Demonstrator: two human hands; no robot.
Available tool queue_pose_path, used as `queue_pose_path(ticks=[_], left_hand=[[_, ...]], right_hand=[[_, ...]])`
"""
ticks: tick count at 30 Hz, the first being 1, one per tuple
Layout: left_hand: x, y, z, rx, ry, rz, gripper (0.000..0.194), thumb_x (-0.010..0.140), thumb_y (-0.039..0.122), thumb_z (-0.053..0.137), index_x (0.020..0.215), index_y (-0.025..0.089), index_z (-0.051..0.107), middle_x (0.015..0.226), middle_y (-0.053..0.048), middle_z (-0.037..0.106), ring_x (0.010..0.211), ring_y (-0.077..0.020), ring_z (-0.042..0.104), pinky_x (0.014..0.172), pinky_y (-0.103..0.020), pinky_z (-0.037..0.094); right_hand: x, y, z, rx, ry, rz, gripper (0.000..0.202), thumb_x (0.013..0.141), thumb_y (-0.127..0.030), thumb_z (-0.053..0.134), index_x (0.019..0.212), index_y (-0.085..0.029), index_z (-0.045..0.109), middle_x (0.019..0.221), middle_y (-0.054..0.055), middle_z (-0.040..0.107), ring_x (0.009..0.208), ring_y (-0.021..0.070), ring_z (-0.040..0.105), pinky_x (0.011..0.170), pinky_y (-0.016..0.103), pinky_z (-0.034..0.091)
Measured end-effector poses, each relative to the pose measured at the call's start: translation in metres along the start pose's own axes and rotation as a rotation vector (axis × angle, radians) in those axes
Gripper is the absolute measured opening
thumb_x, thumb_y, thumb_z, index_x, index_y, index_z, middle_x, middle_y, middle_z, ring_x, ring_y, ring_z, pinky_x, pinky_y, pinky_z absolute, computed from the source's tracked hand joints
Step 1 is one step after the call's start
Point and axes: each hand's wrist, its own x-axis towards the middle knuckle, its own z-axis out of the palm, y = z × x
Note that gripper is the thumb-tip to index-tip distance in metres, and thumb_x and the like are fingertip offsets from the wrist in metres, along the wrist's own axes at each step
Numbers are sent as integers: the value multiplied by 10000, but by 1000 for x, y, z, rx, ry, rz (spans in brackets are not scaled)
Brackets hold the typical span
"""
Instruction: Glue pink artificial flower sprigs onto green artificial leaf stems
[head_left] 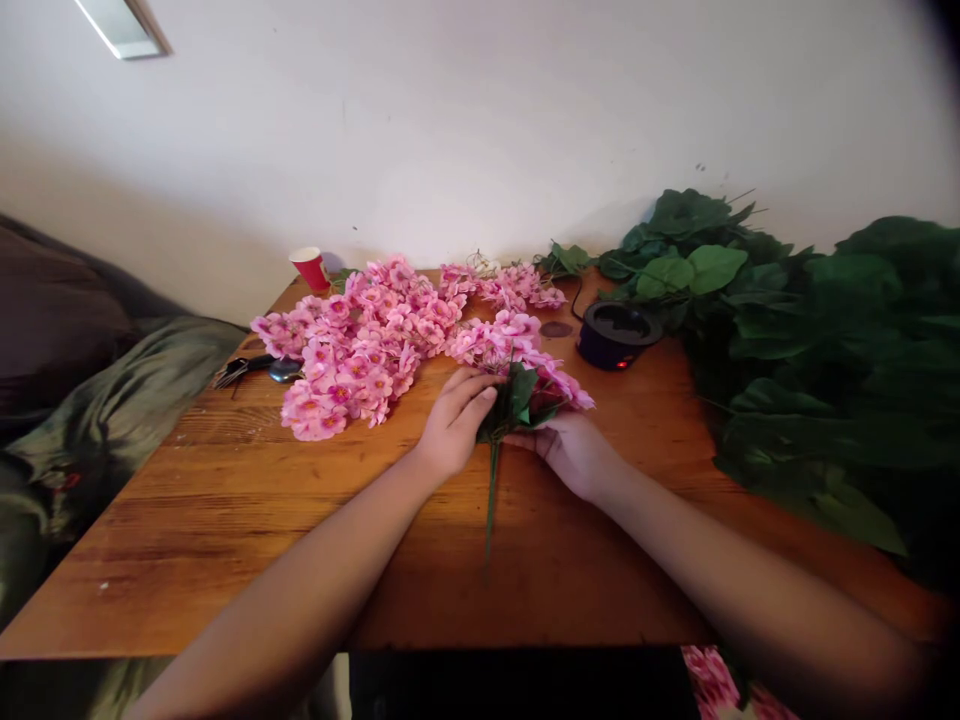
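Note:
Pink artificial flowers with green leaves and a thin stem form a bunch (492, 470) above the middle of the wooden table, the stem pointing toward me. My left hand (457, 415) is closed on the bunch's left side, thumb and fingers at the leaves. From the right, my right hand (574, 450) holds the underside of the same bunch, its fingers partly hidden beneath the leaves. A large heap of pink flowers (360, 350) lies just beyond and to the left.
A red paper cup (310, 269) stands at the back left, above dark-handled tools (259, 366). A round black heating pot (616, 335) with a lit red light sits right of centre. Green leaves (817, 340) pile along the right side of the table (247, 540). Fabric lies at left.

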Motion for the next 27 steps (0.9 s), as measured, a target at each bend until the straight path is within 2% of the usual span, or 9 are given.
queue_pose_path(ticks=[2, 4, 6, 12, 16, 19, 21, 24, 27], left_hand=[[2, 6, -8, 55, -173, 80, 385, 928, 391, 590, 1251, 187, 640, 1147, -97, 605, 1099, -245, 585, 1004, -394, 475], [4, 10, -14, 129, -320, 118, 609, 821, 453, 727, 1348, 195, 565, 1234, -114, 575, 1150, -280, 565, 1027, -418, 468], [5, 11, -17, 180, -376, 118, 694, 772, 438, 773, 1378, 204, 529, 1282, -124, 555, 1179, -298, 554, 1043, -432, 462], [5, 1, -16, 243, -311, 124, 460, 856, 295, 669, 1292, 190, 566, 1221, -116, 575, 1156, -278, 562, 1026, -406, 464], [6, 2, -15, 218, -312, 133, 266, 907, 257, 607, 1164, 188, 615, 1129, -93, 586, 1082, -243, 578, 976, -376, 479], [6, 1, -14, 207, -319, 147, 145, 919, 225, 577, 1046, 177, 628, 1097, -88, 590, 1058, -237, 580, 962, -376, 480], [5, -1, -14, 200, -319, 161, 117, 928, 221, 565, 1008, 167, 630, 1093, -94, 594, 1037, -236, 584, 943, -381, 487], [5, -4, -14, 191, -331, 191, 132, 953, 221, 535, 959, 164, 654, 1044, -89, 607, 982, -220, 597, 900, -369, 493], [5, -6, -13, 162, -322, 185, 160, 962, 237, 542, 894, 165, 667, 999, -76, 622, 944, -203, 608, 870, -352, 493]], right_hand=[[0, -1, -1, -1, 6, -3, 267, 614, -140, 720, 870, -209, 747, 918, 15, 737, 834, 189, 667, 742, 320, 586], [1, -2, -2, -8, 12, -7, 220, 604, -142, 697, 813, -192, 745, 831, 20, 724, 771, 184, 651, 717, 319, 580], [1, -3, -3, -6, 18, -18, 195, 596, -142, 679, 777, -186, 736, 766, 16, 702, 725, 178, 631, 705, 324, 578], [-2, -5, 0, 25, 19, -105, 295, 618, -157, 633, 892, -198, 735, 962, 37, 726, 901, 227, 648, 793, 383, 592], [-3, -5, 2, -55, 52, -157, 320, 588, -169, 617, 888, -184, 726, 928, 51, 722, 850, 229, 650, 736, 365, 590], [0, -2, 0, -172, 102, -165, 221, 594, -211, 644, 806, -169, 690, 790, 44, 689, 765, 215, 647, 705, 358, 580], [4, 0, -3, -279, 147, -187, 176, 644, -287, 667, 779, -175, 654, 747, 39, 668, 693, 204, 639, 661, 354, 566], [11, 5, -9, -488, 164, -251, 201, 739, -376, 643, 828, -196, 637, 785, 45, 671, 640, 192, 631, 630, 353, 546], [17, 6, -17, -684, 149, -307, 166, 780, -359, 622, 869, -219, 633, 839, 51, 675, 676, 200, 639, 638, 355, 543]])
